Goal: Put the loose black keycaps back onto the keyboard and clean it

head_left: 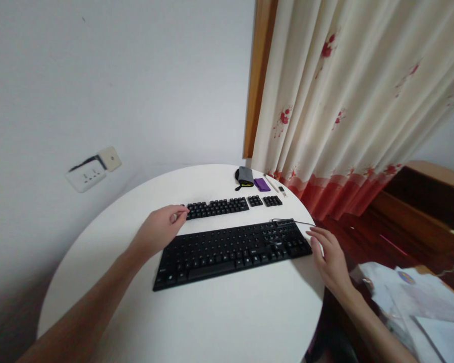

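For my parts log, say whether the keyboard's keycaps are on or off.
Mostly off: the keyboard looks stripped across most rows, while loose keycaps lie in blocks behind it. The space bar seems on.

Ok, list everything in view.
Table: one, white, centre
Keyboard: one, black, on table
Keycap groups: three, black, beyond keyboard
Cable: one, dark, behind keyboard
Folded bundle: one, greyish, table's far side
Folded piece: one, purple, beside bundle
Slim items: two, pale-dark, near curtain
Socket plate: one, white, wall
Box: one, cream, beside socket plate
Wall: two stretches, pale, background
Wooden strip: one, brown, beside curtain
Curtain: one, cream-red, right
Furniture: one, brown, right
Papers: several, whitish, lower right
Floor: one, reddish, right
Left hand: one, near keycaps
Right hand: one, beside keyboard
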A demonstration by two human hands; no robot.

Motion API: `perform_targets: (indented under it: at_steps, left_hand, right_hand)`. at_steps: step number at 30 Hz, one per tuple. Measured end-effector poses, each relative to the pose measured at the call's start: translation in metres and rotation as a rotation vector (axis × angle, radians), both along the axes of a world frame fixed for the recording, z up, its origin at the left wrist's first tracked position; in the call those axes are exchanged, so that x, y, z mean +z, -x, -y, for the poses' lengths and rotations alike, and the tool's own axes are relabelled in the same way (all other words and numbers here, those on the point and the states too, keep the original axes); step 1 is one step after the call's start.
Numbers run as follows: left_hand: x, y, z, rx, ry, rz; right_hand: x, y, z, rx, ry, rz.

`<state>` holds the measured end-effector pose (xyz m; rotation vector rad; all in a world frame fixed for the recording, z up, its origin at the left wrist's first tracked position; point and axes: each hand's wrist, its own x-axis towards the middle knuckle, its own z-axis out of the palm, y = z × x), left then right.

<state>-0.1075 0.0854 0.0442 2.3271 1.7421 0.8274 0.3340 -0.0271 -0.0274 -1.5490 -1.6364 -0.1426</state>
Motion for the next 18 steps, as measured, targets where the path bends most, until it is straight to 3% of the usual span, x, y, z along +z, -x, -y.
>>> perform_targets:
  at_steps: [3, 7, 12, 15, 18]
  left_hand:
    - [0.008, 0.019, 0.003, 0.095, 0.203, -0.148]
    - [0.005, 0.035, 0.003, 0.142, 0.468, -0.301]
    - [-0.007, 0.038, 0.001, 0.044, 0.641, -0.285]
    - [-0.011, 0.036, 0.001, -0.042, 0.727, -0.192]
    - [-0.013, 0.031, 0.002, -0.020, 0.718, -0.149]
  right_hand:
    - [0.016, 0.022, -0.005, -0.026, -0.096, -0.082]
    - [0.025, 0.071, -0.007, 0.205, 0.054, -0.028]
    - [0.011, 0.117, -0.008, 0.372, 0.243, 0.130]
    - [0.001, 0.123, -0.010, 0.373, 0.271, 0.195]
    - [-0.006, 0.116, -0.011, 0.374, 0.268, 0.257]
